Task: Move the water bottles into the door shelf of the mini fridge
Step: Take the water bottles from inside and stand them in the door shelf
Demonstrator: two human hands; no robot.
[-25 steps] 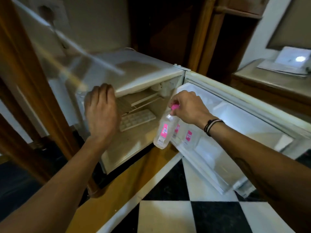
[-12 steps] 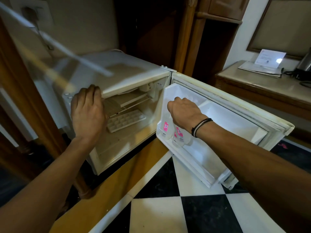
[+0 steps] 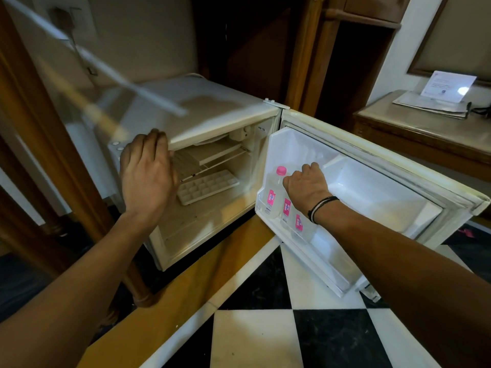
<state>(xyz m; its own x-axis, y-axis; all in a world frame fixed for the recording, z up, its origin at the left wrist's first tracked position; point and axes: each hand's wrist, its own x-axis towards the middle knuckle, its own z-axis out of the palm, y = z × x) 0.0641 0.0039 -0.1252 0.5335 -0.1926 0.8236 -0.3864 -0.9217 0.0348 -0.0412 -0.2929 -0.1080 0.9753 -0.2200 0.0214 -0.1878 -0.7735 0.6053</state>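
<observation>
A white mini fridge stands open in the middle of the frame, its door swung out toward the right. Three clear water bottles with pink labels stand side by side in the door shelf, at its end nearest the hinge; the leftmost shows a pink cap. The right hand, a dark band at its wrist, is curled over the tops of the other two bottles, fingers bent and pressed together, though whether they actually clasp a cap cannot be told. The left hand lies flat against the upper left front edge of the fridge body, fingers straight and close together. Inside the cabinet a white ice cube tray lies on the floor below a wire shelf. Black and white floor tiles fill the lower frame.
</observation>
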